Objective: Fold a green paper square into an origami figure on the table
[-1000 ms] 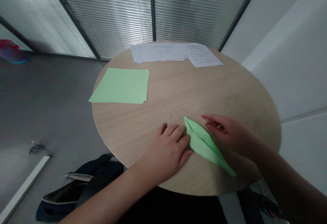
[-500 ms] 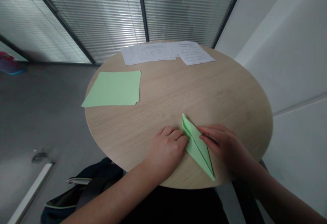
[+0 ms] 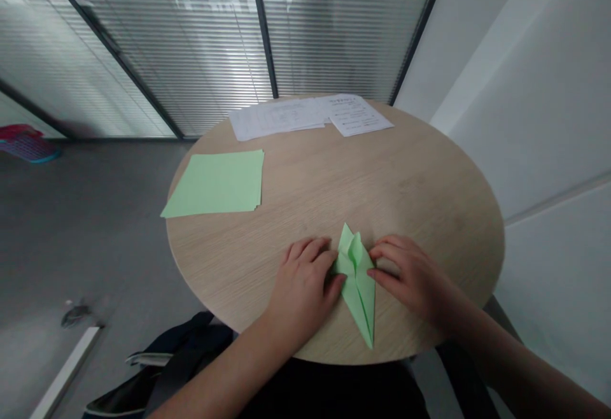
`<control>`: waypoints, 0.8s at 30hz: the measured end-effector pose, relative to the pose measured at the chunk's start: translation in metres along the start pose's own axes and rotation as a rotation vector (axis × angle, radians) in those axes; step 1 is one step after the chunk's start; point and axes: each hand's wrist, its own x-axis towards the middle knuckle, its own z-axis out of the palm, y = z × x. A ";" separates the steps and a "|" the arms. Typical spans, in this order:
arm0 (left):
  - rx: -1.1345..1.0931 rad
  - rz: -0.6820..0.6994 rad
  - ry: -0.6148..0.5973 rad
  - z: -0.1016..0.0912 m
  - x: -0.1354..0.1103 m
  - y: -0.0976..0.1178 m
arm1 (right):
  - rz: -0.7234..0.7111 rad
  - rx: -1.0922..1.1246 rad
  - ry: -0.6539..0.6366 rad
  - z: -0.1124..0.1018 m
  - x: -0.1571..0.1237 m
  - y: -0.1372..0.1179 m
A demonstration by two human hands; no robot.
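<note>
A sheet of light green paper, folded into a narrow kite shape point(image 3: 361, 295), lies near the front edge of the round table. Its long point faces me, and a flap near the far end stands partly raised along the centre crease. My left hand point(image 3: 305, 282) is at its left edge, thumb and curled fingers closed on the paper there. At the right edge, my right hand point(image 3: 405, 272) pinches it between thumb and fingers. The undersides of the fingers are hidden.
A stack of green paper sheets point(image 3: 217, 182) rests at the left of the table point(image 3: 382, 177). Printed white papers point(image 3: 281, 118) lie along the far edge. A dark bag point(image 3: 176, 355) is below at the left; a basket point(image 3: 31, 144) stands on the floor farther off.
The folded paper has turned so its point aims more directly at me, and a flap near its far end has lifted. My left hand's fingers have spread somewhat. The view has shifted slightly.
</note>
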 end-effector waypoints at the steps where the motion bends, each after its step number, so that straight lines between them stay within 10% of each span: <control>1: -0.068 0.007 -0.006 -0.003 0.001 -0.002 | 0.010 0.030 -0.014 -0.001 0.002 -0.001; 13: -0.939 -0.290 -0.102 -0.027 0.036 -0.028 | 0.215 0.884 -0.166 0.001 0.047 -0.008; 24: -0.985 -0.293 0.091 -0.024 0.040 -0.033 | 0.189 0.850 -0.151 0.011 0.073 -0.026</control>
